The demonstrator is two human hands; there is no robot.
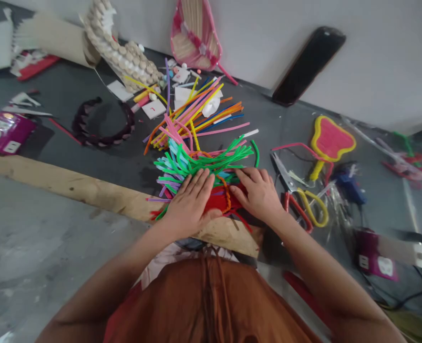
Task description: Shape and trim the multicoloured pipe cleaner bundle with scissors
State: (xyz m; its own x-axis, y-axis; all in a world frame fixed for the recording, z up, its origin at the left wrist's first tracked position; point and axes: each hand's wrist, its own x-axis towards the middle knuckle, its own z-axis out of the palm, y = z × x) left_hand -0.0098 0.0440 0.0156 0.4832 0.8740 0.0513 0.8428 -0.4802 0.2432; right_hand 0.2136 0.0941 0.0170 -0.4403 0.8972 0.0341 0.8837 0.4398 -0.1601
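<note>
Gripping or just pressing?

Pressing, for the left hand (191, 205). Its fingers (202, 183) are straight, close together, laid flat on the green pipe cleaners (228, 159); thumb points out over the red pipe cleaners (212, 202).

And the right hand (257, 195)?

Palm down on the right end of the same pile. Index and thumb spread apart, the others bent. Can't tell if those fingers pinch any strands, undersides are hidden.

Where's the pile?

Center of frame, slightly below the middle, at the near edge of the dark table (132, 166). Green on top, red toward the bottom of the frame, light-blue and purple ends poking out left. An orange twisted strand (228, 195) crosses the red between the hands.

Just above it?

Loose mixed pipe cleaners (196, 112): pink, yellow, orange, blue, fanned out upper center. White card (154, 108) near their left side.

Right side of frame?

Scissors (292, 188) near the right hand, red and yellow handles. Pink paddle-shaped piece (332, 138) with yellow rim above them. Black phone (309, 64) leaning on the wall (253, 38), upper right.

Left side?

Dark headband (84, 136) on the table, purple packet (8, 133) at the left edge.
</note>
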